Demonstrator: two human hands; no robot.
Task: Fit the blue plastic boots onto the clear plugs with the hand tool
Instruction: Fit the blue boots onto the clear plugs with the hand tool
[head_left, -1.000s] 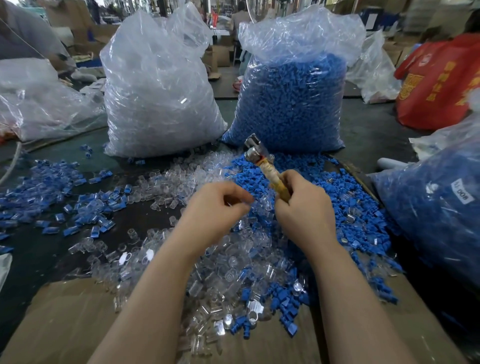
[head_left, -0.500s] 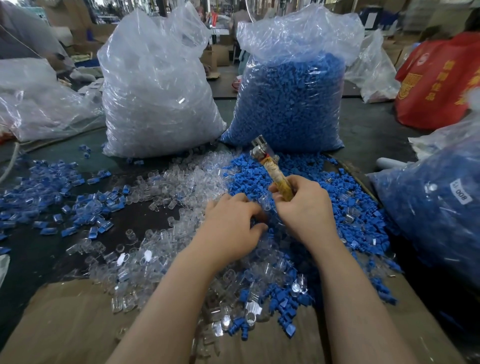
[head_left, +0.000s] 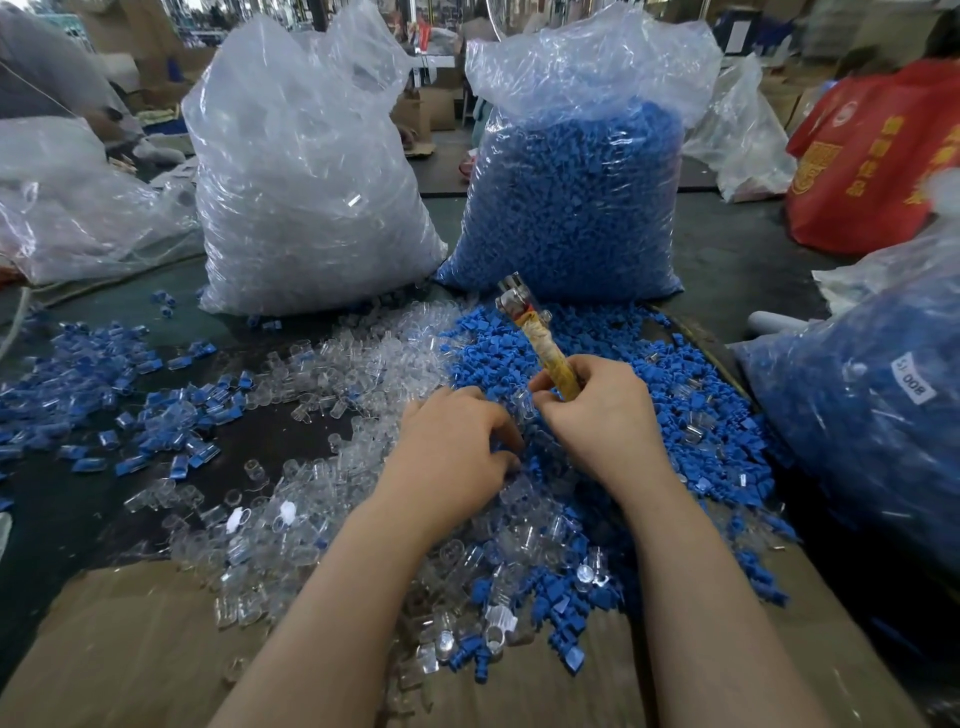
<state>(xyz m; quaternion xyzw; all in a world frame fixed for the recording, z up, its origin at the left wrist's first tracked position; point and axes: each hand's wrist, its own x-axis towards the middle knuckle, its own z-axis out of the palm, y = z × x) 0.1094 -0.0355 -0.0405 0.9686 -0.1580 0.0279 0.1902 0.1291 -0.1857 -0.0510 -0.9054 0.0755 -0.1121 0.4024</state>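
Note:
My right hand (head_left: 597, 410) grips the hand tool (head_left: 540, 343) by its yellow taped handle, the metal head pointing up and away. Its fingertips also touch a clear plug (head_left: 524, 402). My left hand (head_left: 457, 447) lies palm down on the mixed heap, fingers curled into the parts; what they hold is hidden. A pile of loose blue boots (head_left: 675, 395) spreads under and right of both hands. Clear plugs (head_left: 332, 499) are heaped to the left and in front.
Two tall bags stand behind: one of clear plugs (head_left: 306, 176), one of blue boots (head_left: 571, 197). Another blue-filled bag (head_left: 872, 405) crowds the right side. Assembled blue pieces (head_left: 104, 405) lie scattered far left. Cardboard (head_left: 130, 649) covers the near table edge. A red bag (head_left: 878, 156) sits back right.
My left hand has dropped from in front of the tool down onto the heap and its fingers dig in. The right hand with the tool stayed almost still.

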